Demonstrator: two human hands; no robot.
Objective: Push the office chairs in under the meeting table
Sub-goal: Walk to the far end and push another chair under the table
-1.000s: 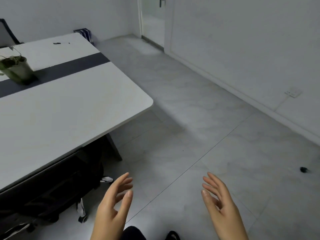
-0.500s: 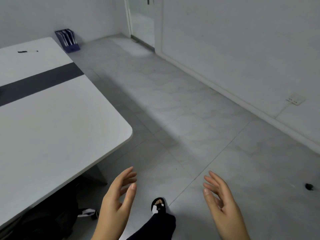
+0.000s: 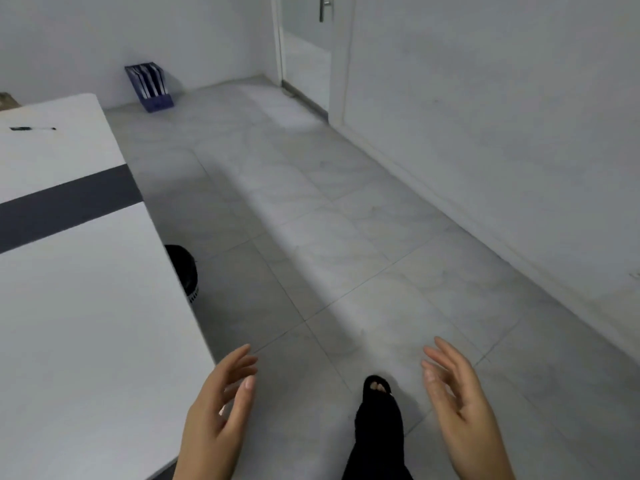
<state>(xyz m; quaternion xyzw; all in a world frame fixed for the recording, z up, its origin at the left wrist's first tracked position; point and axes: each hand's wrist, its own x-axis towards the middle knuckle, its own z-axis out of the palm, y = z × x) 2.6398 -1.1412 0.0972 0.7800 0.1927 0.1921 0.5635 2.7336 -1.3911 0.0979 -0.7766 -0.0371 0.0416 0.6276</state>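
The white meeting table (image 3: 79, 341) with a dark stripe across it fills the left side. No office chair shows in this view. My left hand (image 3: 218, 417) is held out at the bottom centre, beside the table's near corner, fingers apart and holding nothing. My right hand (image 3: 460, 410) hovers over the floor to the right, also with fingers spread and nothing in it. Between the hands my foot in a black sandal (image 3: 379, 403) steps forward on the tiles.
A dark round bin (image 3: 185, 271) peeks out from under the table's right edge. A pen (image 3: 31, 128) lies on the far tabletop. A blue file holder (image 3: 149, 86) stands by the back wall. A doorway (image 3: 304, 50) opens at the far end; a wall runs along the right.
The view has swung right and moved along the table's end. The chair under the table and the plant have left the view; the bin and file holder have come in. Both hands stay spread.
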